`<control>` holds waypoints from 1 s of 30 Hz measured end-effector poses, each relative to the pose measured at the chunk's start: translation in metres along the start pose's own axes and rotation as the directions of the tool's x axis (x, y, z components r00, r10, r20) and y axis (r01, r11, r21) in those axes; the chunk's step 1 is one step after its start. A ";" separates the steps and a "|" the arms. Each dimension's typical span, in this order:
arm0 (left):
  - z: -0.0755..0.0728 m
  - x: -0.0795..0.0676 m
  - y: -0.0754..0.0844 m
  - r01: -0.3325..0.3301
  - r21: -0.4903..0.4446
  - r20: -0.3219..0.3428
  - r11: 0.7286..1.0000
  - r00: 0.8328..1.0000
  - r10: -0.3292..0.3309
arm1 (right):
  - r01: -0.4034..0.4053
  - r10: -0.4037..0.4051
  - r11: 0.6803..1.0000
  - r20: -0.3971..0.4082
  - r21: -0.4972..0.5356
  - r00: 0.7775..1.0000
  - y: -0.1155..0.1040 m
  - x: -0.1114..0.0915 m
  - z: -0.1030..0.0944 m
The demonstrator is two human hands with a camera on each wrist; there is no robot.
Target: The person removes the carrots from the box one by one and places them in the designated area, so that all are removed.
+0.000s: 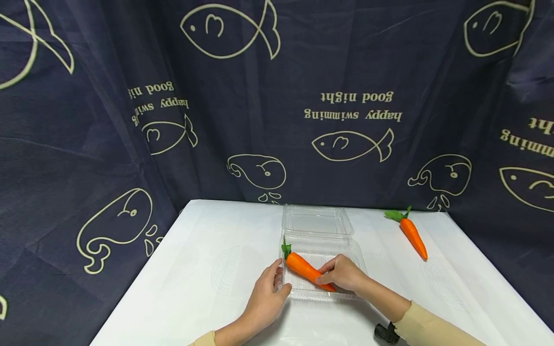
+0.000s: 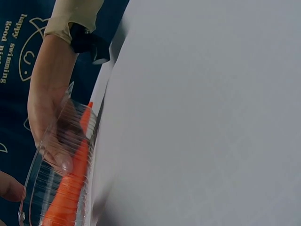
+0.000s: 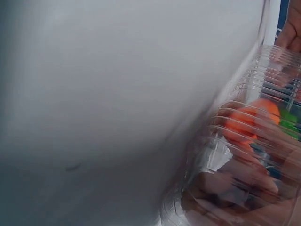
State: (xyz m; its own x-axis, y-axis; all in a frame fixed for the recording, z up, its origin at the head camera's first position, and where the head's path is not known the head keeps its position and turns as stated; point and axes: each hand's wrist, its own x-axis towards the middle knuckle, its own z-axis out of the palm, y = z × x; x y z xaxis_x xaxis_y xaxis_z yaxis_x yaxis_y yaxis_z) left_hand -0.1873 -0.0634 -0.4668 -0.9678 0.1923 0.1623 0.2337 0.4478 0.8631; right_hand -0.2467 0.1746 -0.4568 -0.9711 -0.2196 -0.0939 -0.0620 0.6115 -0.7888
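A clear plastic clamshell container (image 1: 318,294) lies with its lid (image 1: 320,222) folded back behind it. Inside the base an orange carrot (image 1: 302,265) lies at a slant, its green leaves at the far left corner. My right hand (image 1: 344,275) reaches into the container and pinches the carrot near its thin tip. At the left wall my left hand (image 1: 267,293) grips the container, with the thumb by the front left corner. Through the ribbed plastic, the left wrist view shows the right hand's fingers against the carrot (image 2: 70,190).
A second carrot (image 1: 414,238) with green leaves lies at the back right of the white table (image 1: 216,269). Dark fabric (image 1: 268,96) printed with fish and words hangs behind and at the sides. A black device (image 1: 386,333) is at my right wrist.
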 end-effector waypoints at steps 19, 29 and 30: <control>0.000 0.003 -0.001 0.018 0.007 0.004 1.000 1.000 -0.018 | 0.011 -0.010 1.000 -0.031 0.027 0.999 -0.002 0.002 0.000; 0.001 0.002 0.000 0.030 0.006 -0.005 1.000 1.000 -0.030 | 0.031 -0.029 0.999 -0.042 0.033 0.999 -0.003 0.002 -0.003; 0.001 0.002 -0.001 0.026 0.007 -0.007 1.000 1.000 -0.026 | 0.031 -0.030 0.999 -0.043 0.034 0.999 -0.003 0.002 -0.003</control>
State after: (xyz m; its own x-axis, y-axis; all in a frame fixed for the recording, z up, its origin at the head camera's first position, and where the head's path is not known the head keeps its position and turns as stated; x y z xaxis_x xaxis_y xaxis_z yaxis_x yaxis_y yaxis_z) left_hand -0.1892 -0.0623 -0.4675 -0.9742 0.1745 0.1431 0.2090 0.4585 0.8638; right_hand -0.2494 0.1746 -0.4534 -0.9778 -0.2047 -0.0439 -0.0845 0.5779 -0.8117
